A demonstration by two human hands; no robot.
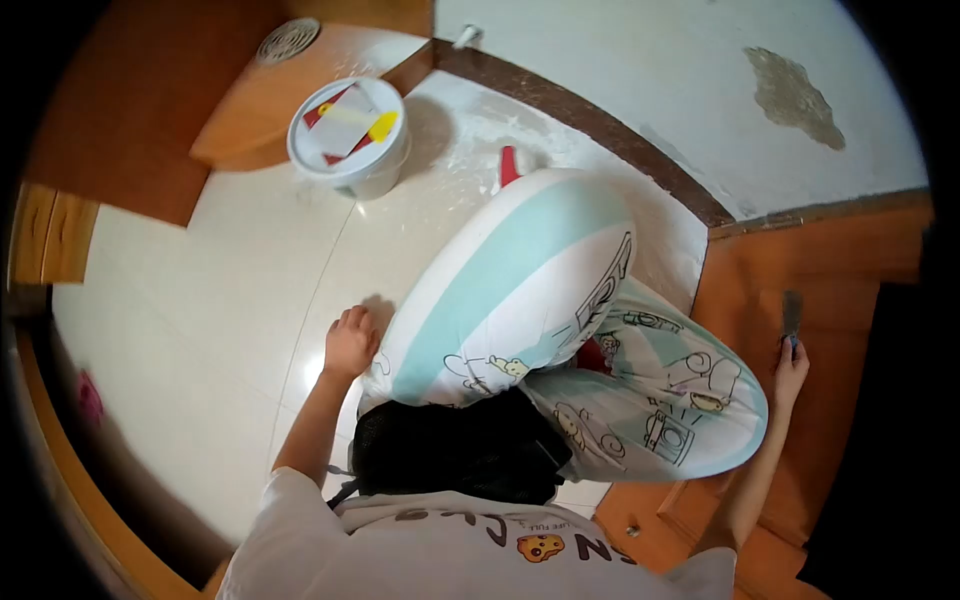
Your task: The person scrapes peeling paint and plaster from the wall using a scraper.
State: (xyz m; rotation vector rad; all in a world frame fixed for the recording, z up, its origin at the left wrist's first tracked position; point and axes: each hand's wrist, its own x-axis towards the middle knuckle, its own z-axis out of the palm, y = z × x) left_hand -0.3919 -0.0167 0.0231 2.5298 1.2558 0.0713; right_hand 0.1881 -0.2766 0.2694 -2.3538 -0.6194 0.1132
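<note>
My right hand (792,372) is wrapped round the blue handle of a putty knife (791,314), off to the right of my knee. Its flat grey blade points away from me, in front of a brown wooden door. Beside my striped trouser leg (490,270), my left hand (351,342) hangs above the tiled floor with its fingers curled in. No object shows in it, though its palm side is hidden. A white lidded bucket (375,178) stands ahead on the floor, with a grey-white sheet and red and yellow label on its lid.
A white wall (640,75) with a bare grey patch (795,98) rises ahead, above a dark brown skirting (590,115). White smears mark the floor near it. The wooden door (840,250) is on the right, wooden furniture (130,90) at the upper left. A pink item (89,397) lies far left.
</note>
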